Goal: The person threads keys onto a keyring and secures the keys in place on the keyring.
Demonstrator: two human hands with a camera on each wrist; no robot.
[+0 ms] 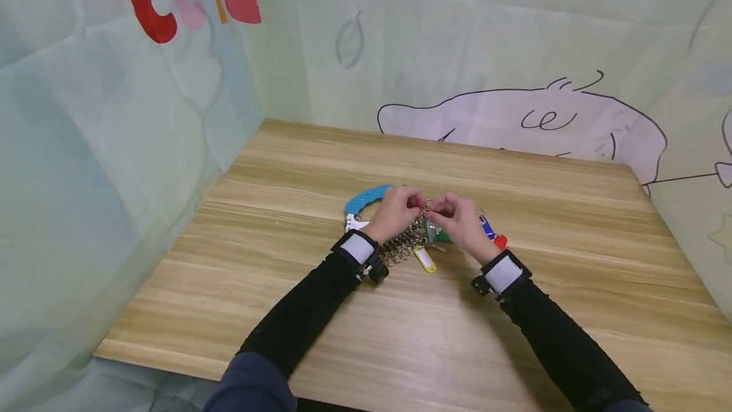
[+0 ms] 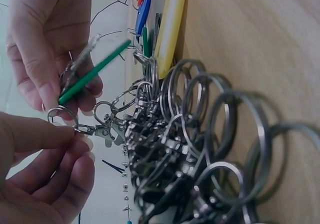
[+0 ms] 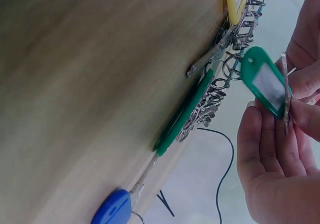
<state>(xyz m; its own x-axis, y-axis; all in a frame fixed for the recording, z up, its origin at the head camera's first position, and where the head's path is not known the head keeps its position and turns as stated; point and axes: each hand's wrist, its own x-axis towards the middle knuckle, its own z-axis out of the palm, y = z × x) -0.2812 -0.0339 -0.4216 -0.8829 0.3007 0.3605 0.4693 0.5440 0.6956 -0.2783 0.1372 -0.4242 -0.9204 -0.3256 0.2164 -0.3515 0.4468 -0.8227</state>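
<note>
Above the middle of the table, my left hand (image 1: 394,212) and right hand (image 1: 464,227) meet fingertip to fingertip. Thumb and finger of the left hand pinch a small metal key ring (image 2: 62,113) beside its clasp (image 2: 102,132). My right hand pinches at the same ring and holds a key (image 3: 286,92) with a green key tag (image 3: 264,82). Below the hands lies a dense bunch of metal rings and clasps (image 1: 400,247). A yellow key tag (image 1: 424,259) rests at its near side. Fingers partly hide how ring and key join.
A blue curved strip (image 1: 366,198) and a white piece (image 1: 355,224) lie left of the bunch. On the right are a blue tag (image 1: 487,227), a red tag (image 1: 501,241) and another green tag (image 3: 185,114). The wooden table (image 1: 240,259) meets printed cloth walls behind and left.
</note>
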